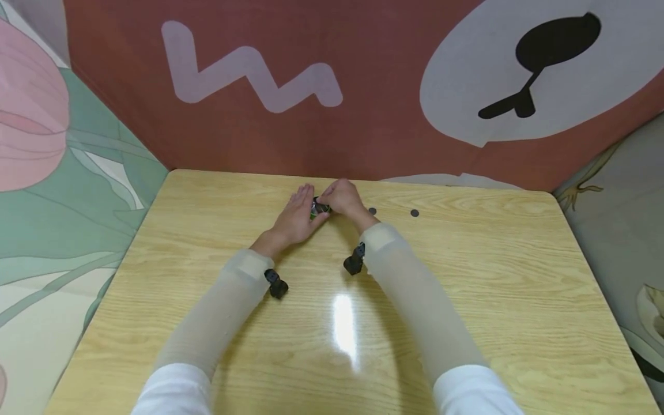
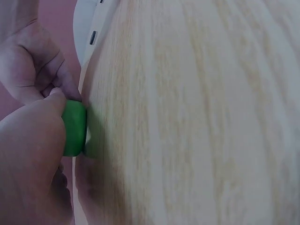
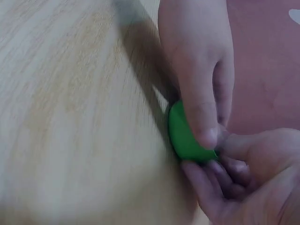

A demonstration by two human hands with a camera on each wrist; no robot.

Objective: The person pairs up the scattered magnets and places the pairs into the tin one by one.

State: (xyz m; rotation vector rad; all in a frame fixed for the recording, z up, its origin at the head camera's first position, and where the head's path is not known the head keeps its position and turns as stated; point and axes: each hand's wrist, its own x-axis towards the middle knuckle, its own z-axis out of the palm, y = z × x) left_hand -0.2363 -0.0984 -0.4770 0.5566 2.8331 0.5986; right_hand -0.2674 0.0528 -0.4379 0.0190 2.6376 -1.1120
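Observation:
A small rounded green object (image 3: 185,138) with a dark top stands on the wooden table near its far edge; its exact kind is hidden by the fingers. My left hand (image 1: 297,218) holds it from the left, long fingers straight along the far side and thumb against the near side. From the right, my right hand (image 1: 343,199) reaches over it, fingers curled at its top and edge. In the left wrist view the green side (image 2: 75,127) shows between both hands. Whether a separate piece sits in the right fingertips cannot be made out.
Two small dark discs (image 1: 414,212) lie on the table right of the hands, one of them (image 1: 372,211) close to the right wrist. A red-brown patterned wall (image 1: 363,138) rises behind the table's far edge. A bright reflection lies on the tabletop (image 1: 311,346) between the arms.

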